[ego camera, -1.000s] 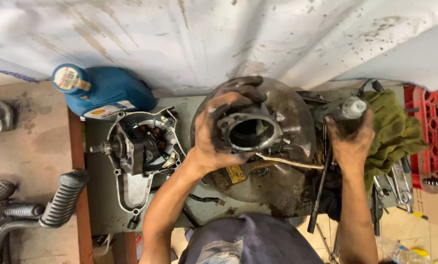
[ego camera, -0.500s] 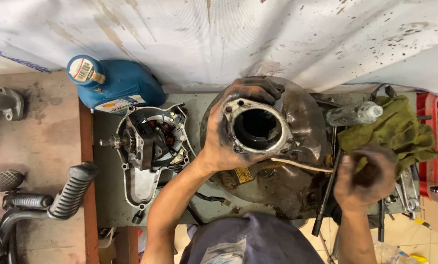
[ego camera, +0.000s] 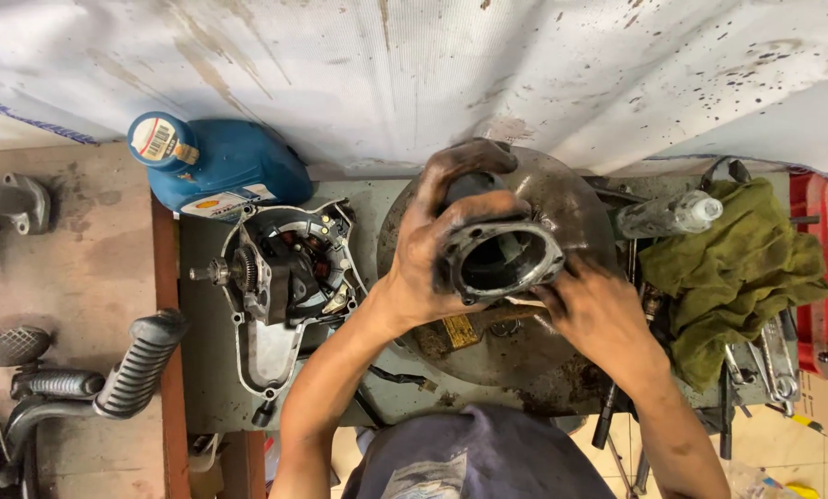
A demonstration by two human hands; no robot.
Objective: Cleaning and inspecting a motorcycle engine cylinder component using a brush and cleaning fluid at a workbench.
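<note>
Greasy metal fills the middle of the view: a round engine cylinder (ego camera: 501, 259) with an open bore, held over a wide metal basin (ego camera: 580, 203) on the tabletop (ego camera: 201, 277). The left hand (ego camera: 432, 249) wraps the cylinder's left flank and top, fingers curled tightly round the casting, so that grip is closed on it. The right hand (ego camera: 598, 310) has just come in: half a second ago it was out to the right of the basin, closed round something small near the green rag (ego camera: 737, 268), and a second ago it was up by the clear plastic bottle (ego camera: 672, 214). Now it presses against the cylinder's lower right edge, fingers bent onto the rim; whether it still carries anything I cannot tell. The cylinder itself has tipped, its bore now facing more toward the camera's lower left than before. With both hands on it, the part looks steadied for closer handling. Left of the basin lies an open engine cover (ego camera: 284, 277) with its coil windings, and beyond that a blue oil jug (ego camera: 220, 171).
</note>
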